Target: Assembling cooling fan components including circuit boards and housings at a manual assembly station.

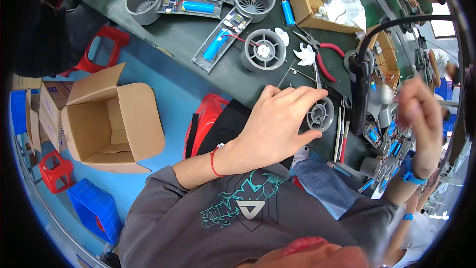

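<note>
My left hand [272,124] reaches over the table edge, its thumb and index finger curved around a small grey round housing [325,111] with a spoked centre. My right hand [421,116] is raised at the right, smeared by motion, its fingers curled together. A small blurred whitish piece [385,94] shows by its fingertips; its kind cannot be made out. Beyond my left hand lie red-handled pliers [325,64], a white fan blade piece [304,55] and a grey cylinder housing [264,49] wired to a tray holding a blue battery [216,44].
More grey housings [254,2] and battery trays [198,7] cover the far table. A black-handled tool [359,89] with a cable stands right of centre, beside tweezers [343,134]. Parts boxes [317,0] are behind. An open carton [111,124] and red stools [104,49] stand left. Other people work nearby.
</note>
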